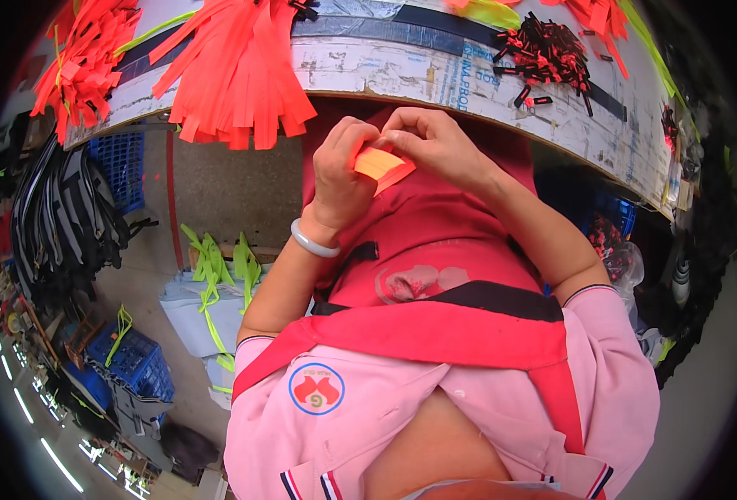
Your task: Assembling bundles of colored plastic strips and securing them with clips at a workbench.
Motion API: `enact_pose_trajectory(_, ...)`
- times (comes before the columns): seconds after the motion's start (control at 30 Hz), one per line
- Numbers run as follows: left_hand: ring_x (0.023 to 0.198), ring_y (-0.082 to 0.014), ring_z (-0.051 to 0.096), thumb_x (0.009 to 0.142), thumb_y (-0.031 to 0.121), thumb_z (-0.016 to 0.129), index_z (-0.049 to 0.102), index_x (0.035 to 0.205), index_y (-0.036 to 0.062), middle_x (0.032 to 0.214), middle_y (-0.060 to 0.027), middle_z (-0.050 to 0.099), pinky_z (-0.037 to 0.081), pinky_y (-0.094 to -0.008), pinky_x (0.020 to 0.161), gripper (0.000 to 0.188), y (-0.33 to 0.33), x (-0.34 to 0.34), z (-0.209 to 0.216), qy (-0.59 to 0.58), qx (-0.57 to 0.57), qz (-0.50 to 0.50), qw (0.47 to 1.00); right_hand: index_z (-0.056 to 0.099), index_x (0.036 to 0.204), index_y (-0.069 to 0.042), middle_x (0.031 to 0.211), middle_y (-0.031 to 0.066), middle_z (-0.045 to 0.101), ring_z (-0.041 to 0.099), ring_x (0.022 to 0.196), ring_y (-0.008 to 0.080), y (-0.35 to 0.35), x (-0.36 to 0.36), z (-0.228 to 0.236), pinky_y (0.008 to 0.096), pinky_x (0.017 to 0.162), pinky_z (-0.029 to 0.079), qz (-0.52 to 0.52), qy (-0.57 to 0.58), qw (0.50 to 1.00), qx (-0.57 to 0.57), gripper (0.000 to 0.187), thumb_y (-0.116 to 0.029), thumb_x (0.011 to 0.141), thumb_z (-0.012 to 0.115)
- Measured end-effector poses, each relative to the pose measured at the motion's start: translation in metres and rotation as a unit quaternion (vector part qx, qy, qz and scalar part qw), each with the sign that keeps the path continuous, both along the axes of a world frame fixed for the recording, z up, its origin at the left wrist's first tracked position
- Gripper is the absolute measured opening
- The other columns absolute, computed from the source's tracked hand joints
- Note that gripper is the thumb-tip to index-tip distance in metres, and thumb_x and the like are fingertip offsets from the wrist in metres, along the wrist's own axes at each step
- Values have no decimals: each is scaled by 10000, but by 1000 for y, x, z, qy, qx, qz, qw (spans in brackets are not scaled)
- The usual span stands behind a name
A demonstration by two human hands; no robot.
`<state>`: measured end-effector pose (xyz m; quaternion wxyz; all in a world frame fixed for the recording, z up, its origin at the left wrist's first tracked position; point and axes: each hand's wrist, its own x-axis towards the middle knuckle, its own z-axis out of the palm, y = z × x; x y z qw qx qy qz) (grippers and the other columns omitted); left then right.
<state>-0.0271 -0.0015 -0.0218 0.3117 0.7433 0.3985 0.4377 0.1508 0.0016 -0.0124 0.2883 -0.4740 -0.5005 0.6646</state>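
Both my hands meet in front of the red apron (460,221), close to the table's near edge. My left hand (342,171), with a pale bangle at its wrist, is closed on a bright orange strip (383,167), which looks folded or layered. Its loose end hangs out below the fingers toward my right hand. Fingertips of my right hand (439,150) are pinched together against the left fingertips, at the strip's upper end. What lies between those right fingers is hidden.
On the table (368,71) lie bundles of orange-red strips (239,79) and a heap of small black-and-red pieces (548,54). Black straps (64,221) hang at the left. A blue crate (131,362) and grey stacked material with yellow-green ties (206,304) stand on the floor.
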Motion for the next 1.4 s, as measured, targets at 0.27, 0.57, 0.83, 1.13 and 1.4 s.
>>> enact_pose_trajectory(0.27,706,-134,599,876,93,652,574,905,24,766,-60,614,478,-269,635,109,-5,14,15,-141,-259,0,956,588,990,-22,850,23,609,598,796,123,-9,-11,-44,262,711,484,-87,155,974,-143,141,-91,881,532)
enact_pose_trajectory(0.57,706,-63,556,926,88,610,625,1052,-1,811,-7,626,443,-207,633,156,-2,-14,6,-264,-392,-28,881,477,1250,32,1191,140,531,587,1062,182,-8,22,14,282,934,502,-67,161,977,-124,318,-10,936,446)
enact_pose_trajectory(0.83,639,-19,510,931,118,605,651,1106,-6,805,14,630,387,-164,548,219,-6,-15,19,-216,-462,-41,859,434,1335,13,1214,176,540,601,1061,205,-17,28,16,301,878,533,-87,165,977,-104,382,-19,954,436)
enact_pose_trajectory(1.13,521,-11,456,936,146,607,685,1081,15,744,21,640,333,-174,456,211,-13,0,20,-224,-430,-46,874,510,1243,28,1111,149,607,653,911,164,-20,11,40,244,728,560,-136,105,984,47,299,-19,947,510)
enact_pose_trajectory(1.4,854,-89,638,916,83,613,684,1026,-29,884,-49,701,508,-233,761,172,-15,4,24,-212,-387,-49,896,596,1053,31,898,73,649,649,804,132,-22,6,19,227,689,548,-147,24,986,69,193,-69,894,641)
